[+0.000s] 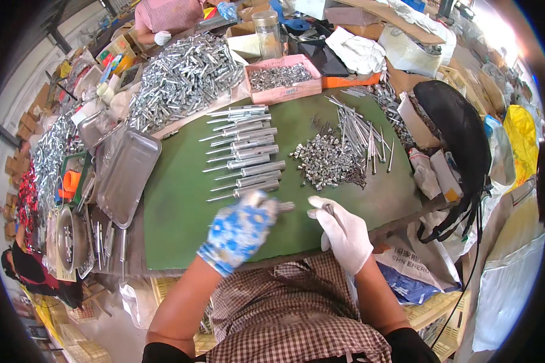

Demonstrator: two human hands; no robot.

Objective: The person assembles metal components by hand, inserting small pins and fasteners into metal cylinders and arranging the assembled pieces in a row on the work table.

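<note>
My left hand (pixel 241 227), in a blue-and-white patterned glove, is closed around a silver metal cylinder (pixel 286 207) whose end sticks out toward the right. My right hand (pixel 343 231), in a white glove, pinches a small dark metal piece (pixel 328 209) too small to make out. The two hands are apart, over the front of a green mat (pixel 188 209). Beyond my left hand lies a row of silver cylinders with thin pins (pixel 251 148) pointing left. A heap of small metal caps (pixel 324 160) and a bunch of long thin metal pins (pixel 356 127) lie beyond my right hand.
A pink box of small parts (pixel 284 89) stands behind the mat, beside a large heap of metal cylinders (pixel 191 78). A steel tray (pixel 127 178) lies at left. A black bag-like object (pixel 457 133) rises at right. Another person (pixel 169 15) is across the table.
</note>
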